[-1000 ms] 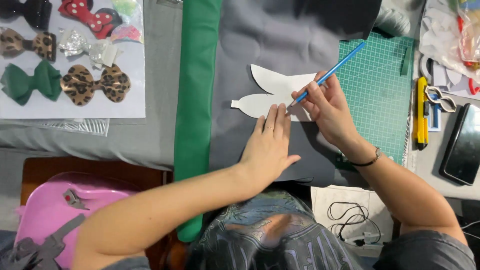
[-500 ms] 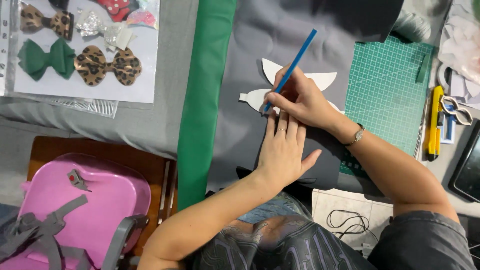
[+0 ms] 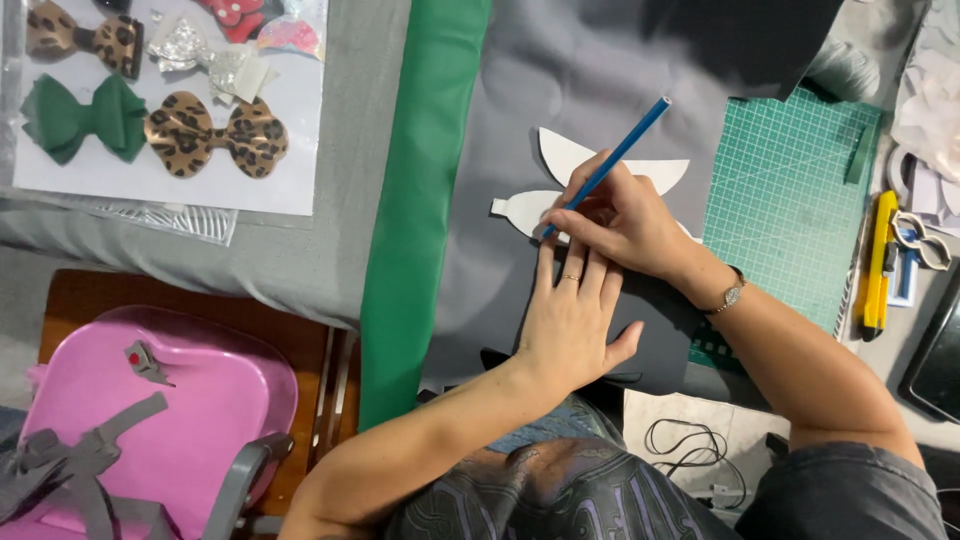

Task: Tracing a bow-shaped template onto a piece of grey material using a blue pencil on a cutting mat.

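Observation:
My right hand (image 3: 625,222) grips a blue pencil (image 3: 612,163) with its tip down at the left lower edge of a white paper bow template (image 3: 560,155). The template lies on a sheet of grey material (image 3: 560,90). My left hand (image 3: 570,320) lies flat, fingers together, on the grey sheet just below the template, its fingertips tucked under my right hand. Much of the template is hidden by my right hand.
A green strip (image 3: 425,200) runs beside the grey sheet; a green cutting mat (image 3: 790,200) lies right. A yellow knife (image 3: 878,265) and scissors (image 3: 925,240) sit far right. Finished bows (image 3: 215,135) rest on a white card (image 3: 290,150) upper left. A pink chair (image 3: 180,420) stands lower left.
My right hand has moved the pencil from the template's right side to its left lower edge. The left hand stays flat on the sheet. The view has shifted.

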